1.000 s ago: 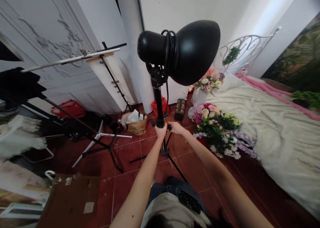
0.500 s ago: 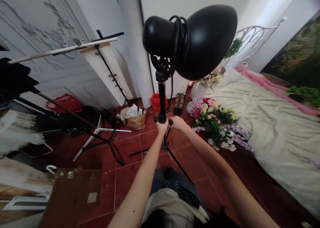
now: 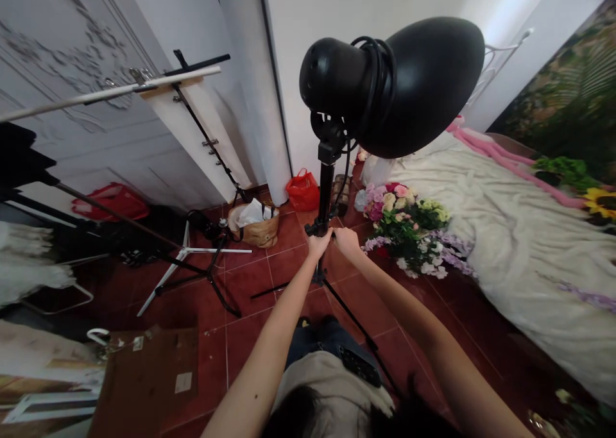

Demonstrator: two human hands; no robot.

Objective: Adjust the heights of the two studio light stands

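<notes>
A black studio lamp [image 3: 423, 85] with a dome-shaped reflector and a coiled cord tops a black light stand [image 3: 326, 191] in front of me. My left hand [image 3: 318, 242] is closed around the stand's pole just below a collar. Close beside it, at the pole's right, my right hand [image 3: 347, 240] is closed on what was a dark knob in the earlier view; the hand hides it now. Below, the stand's thin legs [image 3: 344, 306] spread over the red tiles. The lamp head tilts, its reflector facing up and right.
Left are another black stand [image 3: 190, 271], a woven basket [image 3: 257, 226] and a cardboard sheet [image 3: 149, 374]. A red bag [image 3: 303, 191] sits by the wall. Flowers [image 3: 409, 226] lie beside a bed with a cream cover [image 3: 505, 233] at right.
The lamp head has shifted right and slightly down in view, its pole leaning a little more to the right. Both hands stay on the stand, and my right hand is closer to my left.
</notes>
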